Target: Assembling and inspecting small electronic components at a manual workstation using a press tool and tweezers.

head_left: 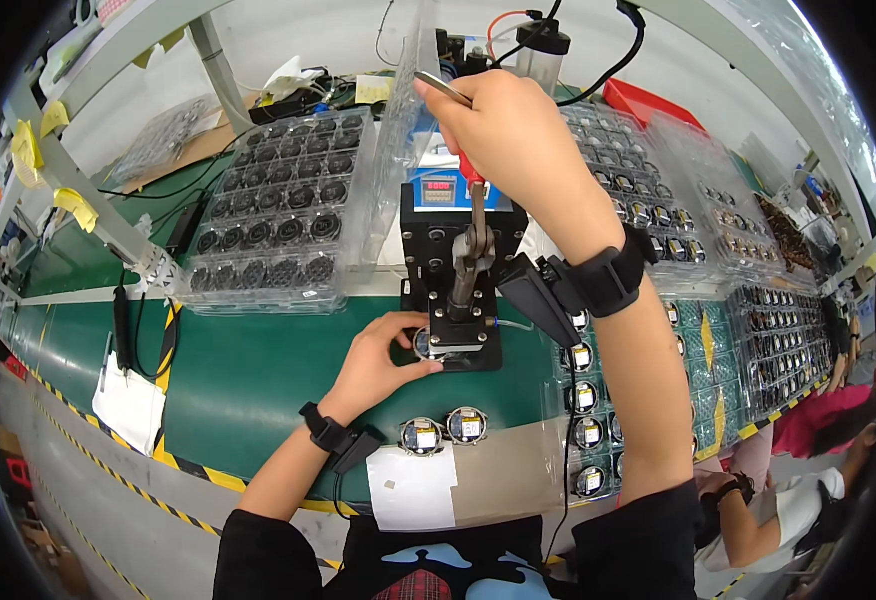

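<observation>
A black toggle press (438,235) stands in front of me, with a metal lever and a red handle (470,168). My right hand (503,120) is closed round the top of that handle, and a slim metal tool (443,88), perhaps tweezers, sticks out of the same fist. With thumb and fingers my left hand (383,355) grips the rim of a round watch case (424,343) at the base of the press; the press head partly hides it. Two more open watch cases, one left (421,436) and one right (468,424), lie nearer to me.
A white sheet (413,490) lies at the front edge. Clear trays of round black parts (278,200) stand at the left. Trays of watch cases (713,370) fill the right side. A red bin (653,103) sits behind. At the far right other people sit.
</observation>
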`<state>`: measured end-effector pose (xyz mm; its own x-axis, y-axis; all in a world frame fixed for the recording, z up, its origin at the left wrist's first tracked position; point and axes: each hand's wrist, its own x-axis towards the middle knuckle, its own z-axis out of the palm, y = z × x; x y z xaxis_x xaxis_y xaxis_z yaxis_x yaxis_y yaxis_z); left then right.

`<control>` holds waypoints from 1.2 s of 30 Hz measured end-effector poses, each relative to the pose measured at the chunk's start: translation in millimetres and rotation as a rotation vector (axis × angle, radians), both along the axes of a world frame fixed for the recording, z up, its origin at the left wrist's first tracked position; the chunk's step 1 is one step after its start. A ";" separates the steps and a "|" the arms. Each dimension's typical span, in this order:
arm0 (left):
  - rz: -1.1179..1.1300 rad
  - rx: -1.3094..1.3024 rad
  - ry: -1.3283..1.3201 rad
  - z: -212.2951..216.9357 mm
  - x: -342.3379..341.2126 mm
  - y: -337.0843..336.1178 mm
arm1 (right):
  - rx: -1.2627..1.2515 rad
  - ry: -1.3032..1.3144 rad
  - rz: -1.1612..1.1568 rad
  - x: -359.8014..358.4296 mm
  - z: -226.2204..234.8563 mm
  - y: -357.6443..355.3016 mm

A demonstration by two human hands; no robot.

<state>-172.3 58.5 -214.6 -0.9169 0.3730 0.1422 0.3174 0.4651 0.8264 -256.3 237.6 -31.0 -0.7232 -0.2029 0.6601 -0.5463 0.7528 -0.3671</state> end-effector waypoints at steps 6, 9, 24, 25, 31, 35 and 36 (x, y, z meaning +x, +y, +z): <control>0.037 -0.271 0.199 -12.4 -6.3 18.5 | 0.002 0.021 -0.024 -0.1 -6.0 -5.9; 0.053 -0.263 0.180 -9.0 -4.4 22.2 | -0.003 0.015 -0.048 0.5 -6.2 -3.9; 0.014 -0.183 0.043 9.4 -9.1 14.0 | -0.094 0.393 -0.105 28.6 -1.2 -16.5; -0.041 -0.189 0.025 14.2 -7.1 -0.3 | -0.116 0.529 -0.086 37.6 -3.2 -14.4; 0.199 0.154 -0.035 18.6 28.9 -69.3 | -0.094 0.875 0.218 104.6 -67.1 -13.7; 0.377 0.297 -0.301 17.6 61.0 -86.8 | -0.045 0.684 0.174 118.1 -113.6 -11.5; 0.413 0.367 -0.283 14.3 68.5 -85.8 | -0.053 0.645 0.191 118.4 -113.4 -11.3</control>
